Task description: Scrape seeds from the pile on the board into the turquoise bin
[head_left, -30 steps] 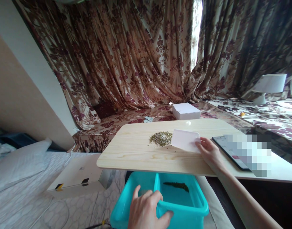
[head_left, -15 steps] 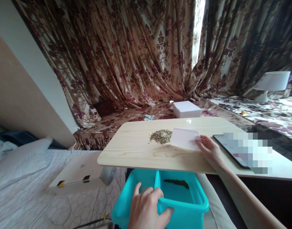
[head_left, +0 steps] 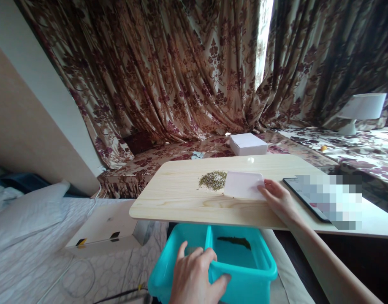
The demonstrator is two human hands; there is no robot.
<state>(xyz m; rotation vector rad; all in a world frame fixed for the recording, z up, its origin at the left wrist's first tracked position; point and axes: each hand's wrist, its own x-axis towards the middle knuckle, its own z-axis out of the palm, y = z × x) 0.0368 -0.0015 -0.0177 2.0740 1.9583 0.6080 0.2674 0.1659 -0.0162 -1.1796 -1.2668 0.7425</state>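
Note:
My right hand (head_left: 278,198) pinches the right end of a pale, flat white card (head_left: 242,184) low over the wooden tabletop (head_left: 181,207). The card's left edge meets a loose pile of small greenish seeds or grains (head_left: 212,180), with a few stray bits near its lower edge. Below the table's front edge is a turquoise divided bin (head_left: 241,272). My left hand (head_left: 196,274) grips the bin's near rim by the divider, thumb outside and fingers over the top. Dark green matter (head_left: 234,241) lies in the bin's right compartment.
A tablet (head_left: 307,200), partly blurred out, lies on the table right of my right hand. Behind the table is a white box (head_left: 248,144). A larger white box (head_left: 101,226) rests on the bed at left. A lamp (head_left: 361,107) stands far right.
My right hand has shifted the white card slightly left and down, against the pile's edge. My left hand stays on the bin.

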